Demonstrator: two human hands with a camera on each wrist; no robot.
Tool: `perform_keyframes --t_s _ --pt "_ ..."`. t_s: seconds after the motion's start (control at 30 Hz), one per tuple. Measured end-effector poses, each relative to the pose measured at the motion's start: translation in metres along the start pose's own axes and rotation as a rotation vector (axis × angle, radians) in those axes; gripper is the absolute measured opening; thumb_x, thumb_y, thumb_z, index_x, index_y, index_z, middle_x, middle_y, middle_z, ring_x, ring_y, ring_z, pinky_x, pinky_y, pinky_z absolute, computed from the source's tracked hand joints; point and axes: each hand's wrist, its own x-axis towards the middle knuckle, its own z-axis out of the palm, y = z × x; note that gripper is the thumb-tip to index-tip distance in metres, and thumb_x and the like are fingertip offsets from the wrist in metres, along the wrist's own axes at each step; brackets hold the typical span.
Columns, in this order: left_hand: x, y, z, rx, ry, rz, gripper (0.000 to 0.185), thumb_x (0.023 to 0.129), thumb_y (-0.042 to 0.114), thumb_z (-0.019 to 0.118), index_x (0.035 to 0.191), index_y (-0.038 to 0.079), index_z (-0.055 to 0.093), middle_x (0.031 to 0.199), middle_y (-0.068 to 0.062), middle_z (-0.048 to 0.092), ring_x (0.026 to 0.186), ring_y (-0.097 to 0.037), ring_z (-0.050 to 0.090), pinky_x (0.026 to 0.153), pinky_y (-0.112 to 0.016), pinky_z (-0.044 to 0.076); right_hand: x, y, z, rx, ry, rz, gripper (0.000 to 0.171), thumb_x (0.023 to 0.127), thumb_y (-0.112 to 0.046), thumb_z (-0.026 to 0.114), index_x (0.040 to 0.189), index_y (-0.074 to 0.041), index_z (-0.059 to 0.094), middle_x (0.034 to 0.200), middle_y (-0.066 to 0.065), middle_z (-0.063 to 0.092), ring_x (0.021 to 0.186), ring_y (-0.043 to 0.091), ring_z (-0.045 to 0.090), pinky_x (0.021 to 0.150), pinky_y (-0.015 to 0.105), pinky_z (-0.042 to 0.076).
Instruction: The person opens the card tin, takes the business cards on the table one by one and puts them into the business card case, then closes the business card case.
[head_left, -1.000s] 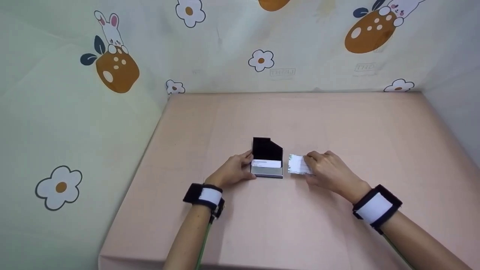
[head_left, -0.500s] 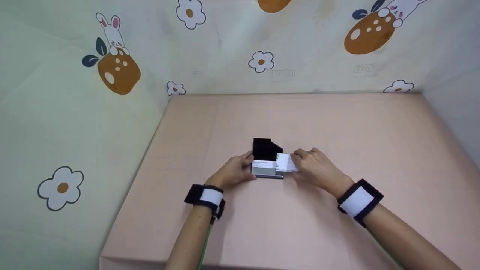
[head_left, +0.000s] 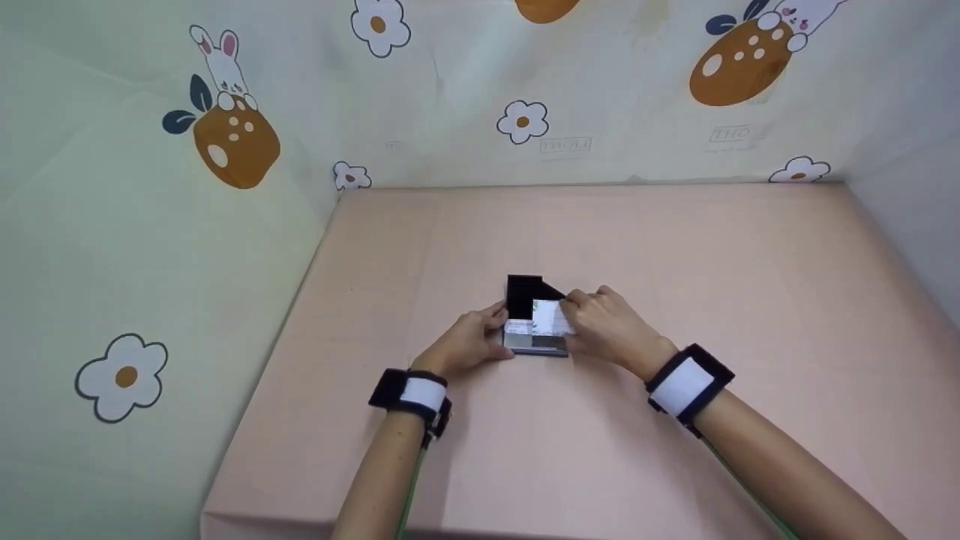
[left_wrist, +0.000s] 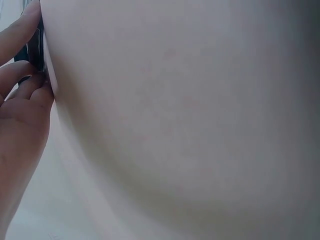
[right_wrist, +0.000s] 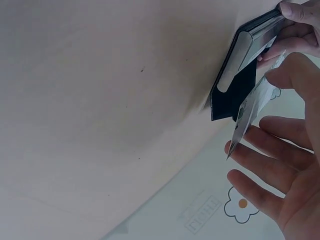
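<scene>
A business card holder (head_left: 523,292) stands open on the table, its black lid folded back and its silver pocket toward me. White cards show in the pocket. My left hand (head_left: 469,339) grips the holder's left edge between thumb and fingers; in the left wrist view only the holder's dark edge (left_wrist: 36,47) shows. My right hand (head_left: 611,326) pinches a white card (head_left: 550,317) with green print along its edge. That card overlaps the right part of the holder. In the right wrist view the card (right_wrist: 252,102) is tilted over the black lid, apart from the silver pocket (right_wrist: 255,42).
A pink cloth covers the table (head_left: 420,240), its front edge near the bottom of the head view. Behind and to the left rises a pale curtain (head_left: 450,82) printed with flowers and rabbits. Each wrist wears a dark strap (head_left: 690,386) with a thin green cable.
My right hand has moved left with the card, from beside the holder to over its right part. The left hand and the holder have stayed in place.
</scene>
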Motion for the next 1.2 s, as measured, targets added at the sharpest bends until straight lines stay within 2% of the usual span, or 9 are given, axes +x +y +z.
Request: perform_keyframes --t_s 0.2,0.53,0.97,1.2 --pt "-0.002 0.001 -0.001 -0.003 -0.01 0.009 0.07 0.086 0.013 0.078 0.145 -0.001 0.043 0.166 -0.005 0.025 0.155 -0.028 0.022 0.128 -0.038 0.02 0.007 -0.004 0.003 -0.027 -0.042 0.003 0.041 0.076 -0.028 0.083 0.098 0.004 0.071 0.09 0.014 0.072 0.072 0.025 0.069 0.063 0.038 0.054" --pt "-0.001 0.001 0.0 -0.025 -0.006 0.004 0.067 0.085 0.012 0.078 0.142 -0.002 0.046 0.166 -0.005 0.027 0.154 -0.028 0.023 0.128 -0.039 0.019 0.024 -0.005 0.01 0.012 -0.127 0.034 0.04 0.078 -0.028 0.083 0.098 0.005 0.071 0.09 0.015 0.071 0.072 0.027 0.068 0.069 0.042 0.057" --pt "0.0 0.003 -0.002 0.008 -0.008 -0.021 0.069 0.085 0.012 0.079 0.144 0.003 0.045 0.166 -0.003 0.025 0.154 -0.027 0.023 0.128 -0.038 0.019 0.032 -0.007 0.013 0.042 -0.152 0.052 0.041 0.077 -0.029 0.085 0.1 0.004 0.072 0.09 0.016 0.072 0.073 0.027 0.068 0.07 0.041 0.057" --pt "0.0 0.001 -0.002 0.02 -0.007 0.016 0.066 0.086 0.014 0.079 0.142 -0.001 0.047 0.165 -0.005 0.028 0.154 -0.026 0.025 0.127 -0.037 0.021 0.038 -0.011 0.014 0.097 -0.179 0.086 0.036 0.078 -0.025 0.084 0.095 0.003 0.072 0.089 0.017 0.072 0.071 0.028 0.067 0.068 0.043 0.057"
